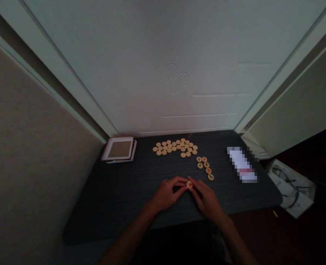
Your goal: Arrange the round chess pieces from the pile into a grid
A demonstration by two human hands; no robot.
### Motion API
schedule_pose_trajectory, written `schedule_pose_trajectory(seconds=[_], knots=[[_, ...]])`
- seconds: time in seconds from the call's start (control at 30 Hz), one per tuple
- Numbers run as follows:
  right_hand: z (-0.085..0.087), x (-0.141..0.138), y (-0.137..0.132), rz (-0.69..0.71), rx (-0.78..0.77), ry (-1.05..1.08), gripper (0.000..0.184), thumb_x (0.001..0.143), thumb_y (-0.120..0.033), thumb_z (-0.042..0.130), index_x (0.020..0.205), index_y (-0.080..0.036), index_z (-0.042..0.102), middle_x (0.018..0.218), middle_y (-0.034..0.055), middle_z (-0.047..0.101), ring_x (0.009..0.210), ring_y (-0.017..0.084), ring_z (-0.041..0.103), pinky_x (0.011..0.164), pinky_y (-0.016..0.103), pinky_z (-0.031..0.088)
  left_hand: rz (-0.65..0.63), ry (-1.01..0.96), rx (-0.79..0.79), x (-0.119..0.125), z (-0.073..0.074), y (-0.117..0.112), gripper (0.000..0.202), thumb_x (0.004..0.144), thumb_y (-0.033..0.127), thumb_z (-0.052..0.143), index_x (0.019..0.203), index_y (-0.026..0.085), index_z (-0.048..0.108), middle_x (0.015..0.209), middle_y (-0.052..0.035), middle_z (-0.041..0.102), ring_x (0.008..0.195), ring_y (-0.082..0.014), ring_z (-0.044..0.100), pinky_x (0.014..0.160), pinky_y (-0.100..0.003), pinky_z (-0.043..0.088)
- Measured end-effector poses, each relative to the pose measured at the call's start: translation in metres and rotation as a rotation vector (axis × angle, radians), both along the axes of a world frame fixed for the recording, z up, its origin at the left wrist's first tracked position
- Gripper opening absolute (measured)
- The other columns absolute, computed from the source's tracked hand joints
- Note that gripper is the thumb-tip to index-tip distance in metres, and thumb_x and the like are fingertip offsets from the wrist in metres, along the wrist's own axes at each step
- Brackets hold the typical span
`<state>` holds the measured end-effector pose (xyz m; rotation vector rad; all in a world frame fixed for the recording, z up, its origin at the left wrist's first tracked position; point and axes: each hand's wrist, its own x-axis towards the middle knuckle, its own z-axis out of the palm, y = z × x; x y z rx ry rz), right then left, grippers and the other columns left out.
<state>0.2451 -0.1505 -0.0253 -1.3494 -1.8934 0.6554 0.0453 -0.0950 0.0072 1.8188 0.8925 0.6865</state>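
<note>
Between the fingertips of both hands is a round wooden xiangqi piece [189, 184] with a red character facing up. My left hand [169, 192] pinches it from the left, and my right hand [205, 195] from the right. Just beyond my right hand lie several face-up xiangqi pieces [208, 170], some with red characters and some with dark ones. Farther back, a cluster of blank-side-up pieces [169, 150] spreads across the table.
The dark table [118, 198] stands against a white panel with embossed hearts [177, 79]. Shallow trays or frames [120, 149] are stacked at the back left. A pixelated pale item [241, 164] lies at the right. Beyond the right edge is a white box with cables [292, 189].
</note>
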Motion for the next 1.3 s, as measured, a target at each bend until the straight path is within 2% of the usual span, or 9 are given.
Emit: schedule_pose_trajectory(seconds=[0.2,0.37,0.53,0.67,0.87,1.0,1.13,1.3], knots=[[0.0039,-0.0012,-0.0009,0.011,-0.019,0.027,0.047,0.103,-0.025,0.045,0.150,-0.028,0.045,0.114,0.0098,0.066,0.105,0.022,0.065,0.096,0.036,0.054,0.006,-0.011,0.016,-0.0005,-0.0033,0.0013,0.017,0.096,0.030,0.063,0.109,0.024,0.071,0.107,-0.0007,0.079,0.099,-0.0174,0.074,0.091,-0.028,0.056],[0.0027,-0.0018,0.0002,0.020,-0.019,0.068,0.048,0.103,-0.023,0.043,0.151,-0.029,0.042,0.116,0.0090,0.064,0.108,0.021,0.064,0.098,0.034,0.054,0.004,0.047,0.066,-0.0018,-0.0051,0.0023,0.021,0.097,0.030,0.061,0.113,0.027,0.073,0.114,0.0005,0.077,0.105,-0.0185,0.072,0.099,-0.031,0.053],[0.0029,-0.0006,0.0006,0.053,-0.028,0.095,0.049,0.104,-0.022,0.041,0.152,-0.030,0.040,0.117,0.0082,0.063,0.109,0.020,0.064,0.098,0.033,0.053,0.008,0.035,0.062,-0.0019,-0.0072,0.0028,0.023,0.095,0.031,0.064,0.116,0.027,0.073,0.115,0.0008,0.077,0.104,-0.0184,0.073,0.099,-0.030,0.052],[0.0037,-0.0003,0.0007,0.046,-0.039,0.091,0.048,0.103,-0.024,0.044,0.151,-0.030,0.042,0.114,0.0078,0.064,0.106,0.020,0.065,0.097,0.032,0.054,0.008,-0.002,0.050,-0.0014,-0.0072,0.0024,0.022,0.094,0.030,0.066,0.114,0.026,0.074,0.114,0.0007,0.077,0.102,-0.0176,0.073,0.096,-0.028,0.053],[0.0028,-0.0014,0.0009,0.025,-0.042,0.088,0.044,0.103,-0.027,0.047,0.147,-0.029,0.049,0.108,0.0069,0.065,0.100,0.019,0.066,0.091,0.031,0.055,0.001,0.056,0.095,-0.0025,-0.0066,0.0012,0.019,0.094,0.028,0.067,0.111,0.027,0.075,0.114,0.0012,0.077,0.104,-0.0177,0.072,0.099,-0.028,0.050],[0.0015,-0.0016,0.0017,-0.001,-0.022,0.087,0.038,0.103,-0.030,0.049,0.140,-0.027,0.057,0.102,0.0062,0.067,0.095,0.019,0.068,0.087,0.030,0.056,-0.031,0.114,0.129,-0.0039,-0.0061,0.0013,0.019,0.094,0.028,0.066,0.111,0.029,0.075,0.112,0.0014,0.078,0.103,-0.0181,0.071,0.099,-0.029,0.049],[0.0020,-0.0022,0.0020,-0.078,-0.019,0.087,0.030,0.101,-0.035,0.053,0.125,-0.026,0.068,0.092,0.0047,0.070,0.085,0.018,0.069,0.078,0.028,0.056,-0.054,0.160,0.157,-0.0043,-0.0065,0.0016,0.021,0.094,0.029,0.066,0.113,0.029,0.074,0.111,0.0005,0.078,0.102,-0.0189,0.071,0.097,-0.029,0.049],[0.0024,-0.0033,0.0017,-0.187,-0.103,0.150,0.024,0.096,-0.042,0.062,0.107,-0.023,0.071,0.086,0.0029,0.074,0.076,0.018,0.071,0.071,0.027,0.056,-0.047,0.150,0.178,-0.0041,-0.0085,0.0013,0.022,0.093,0.030,0.067,0.115,0.030,0.073,0.112,0.0009,0.077,0.102,-0.0183,0.071,0.095,-0.029,0.050]])
